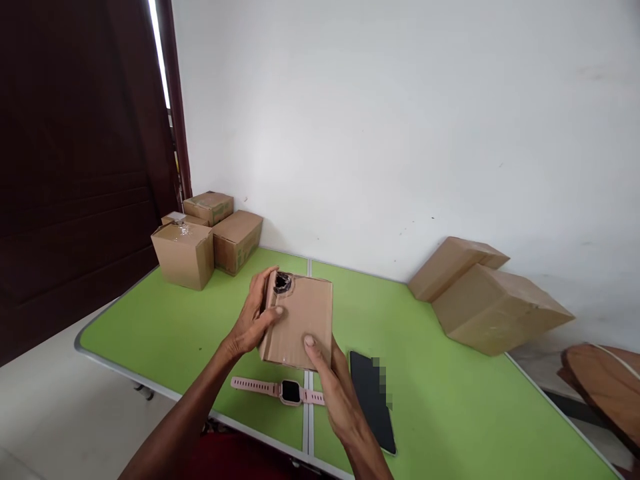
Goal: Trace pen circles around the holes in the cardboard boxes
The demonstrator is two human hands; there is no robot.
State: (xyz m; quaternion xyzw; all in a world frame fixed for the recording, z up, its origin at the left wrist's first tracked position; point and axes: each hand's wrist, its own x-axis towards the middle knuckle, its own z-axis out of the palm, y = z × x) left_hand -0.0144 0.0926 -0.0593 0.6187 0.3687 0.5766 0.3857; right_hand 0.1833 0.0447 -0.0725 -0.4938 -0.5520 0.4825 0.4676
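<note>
A small brown cardboard box (303, 310) is held above the table between both my hands. My left hand (256, 313) wraps its left side, thumb lying on the top face. Around the lower right edge grips my right hand (330, 380), its thumb also on top. In the box's upper left corner is a dark, ragged-edged hole (283, 283); what lies inside cannot be made out. Below the box, a smartwatch (291, 392) with a pink strap lies flat, its strap end partly hidden by my right hand. A dark flat tablet or phone (370, 400) lies right of that hand.
Several cardboard boxes (184, 253) stand at the table's back left. Two more boxes (500, 310) lean together at the right edge by the white wall (375, 133). The green table (150, 320) has a metal rim and a centre seam. A brown round-edged seat (605, 380) is at far right.
</note>
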